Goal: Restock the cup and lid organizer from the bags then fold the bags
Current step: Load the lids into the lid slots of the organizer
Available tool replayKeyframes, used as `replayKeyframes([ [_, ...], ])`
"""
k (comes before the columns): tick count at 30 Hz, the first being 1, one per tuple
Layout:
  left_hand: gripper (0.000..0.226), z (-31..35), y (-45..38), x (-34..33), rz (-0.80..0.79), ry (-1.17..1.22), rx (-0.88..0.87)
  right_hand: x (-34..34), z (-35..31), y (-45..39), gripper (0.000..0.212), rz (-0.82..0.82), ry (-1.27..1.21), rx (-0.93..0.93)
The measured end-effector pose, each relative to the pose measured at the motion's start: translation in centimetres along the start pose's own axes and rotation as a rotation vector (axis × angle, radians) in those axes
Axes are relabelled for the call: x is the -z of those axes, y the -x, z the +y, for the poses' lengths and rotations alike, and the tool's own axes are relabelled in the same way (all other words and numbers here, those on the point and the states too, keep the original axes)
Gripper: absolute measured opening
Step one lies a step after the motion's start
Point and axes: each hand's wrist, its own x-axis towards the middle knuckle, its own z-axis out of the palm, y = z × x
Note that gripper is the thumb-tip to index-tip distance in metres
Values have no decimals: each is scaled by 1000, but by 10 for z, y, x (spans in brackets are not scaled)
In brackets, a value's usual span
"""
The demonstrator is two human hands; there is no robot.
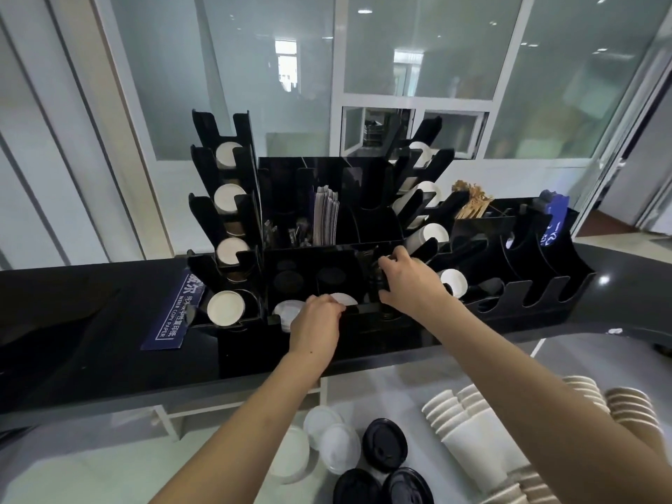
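The black organizer [363, 220] stands on the dark counter [91, 296], straight ahead of the person, and both arms reach forward and up into its low front row. The right hand [409, 281] sits over the front compartment right of centre, fingers curled round a stack of black lids [378, 281] that stands on edge there. The stack's long axis appears to run front to back, along the slot, though dark lids against dark walls make its ends hard to pick out. The left hand [316, 325] is lower and nearer the person, at the organizer's front lip; its fingers bend over the white lids [291, 309] in the compartment just to the left. Whether it pinches them or only steadies them cannot be told.

The supply lies the other way: down and back toward the person, on the pale lower surface [109, 474] beneath the counter edge. There, loose black lids [385, 445] and clear lids [327, 438] lie flat between the two forearms, and sleeves of paper cups [469, 423] lie on their sides under the right forearm, rims pointing up and left. No bag can be made out.

Judging from this, the next lids sit about midway between the arms, while the paper cups are nearer the right arm and belong in the side racks, where white cups [227, 307] already show.
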Motion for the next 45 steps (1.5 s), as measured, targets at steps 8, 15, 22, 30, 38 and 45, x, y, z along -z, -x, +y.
replayKeyframes([
  [8,27,9,-7,12,21,-133,7,-13,3,-21,46,-126,71,8],
  [15,36,8,-12,18,-33,-137,0,-38,6,-21,36,-133,248,46],
  [22,37,8,-5,14,48,-134,2,-59,11,-15,37,-83,133,34],
  [30,37,8,-2,16,51,-111,8,-85,13,-2,49,-27,80,5],
  [38,39,10,-3,17,29,-127,10,-89,10,-5,43,-120,136,4],
  [45,38,10,-2,16,41,-131,14,-92,10,-5,33,-107,242,-22],
])
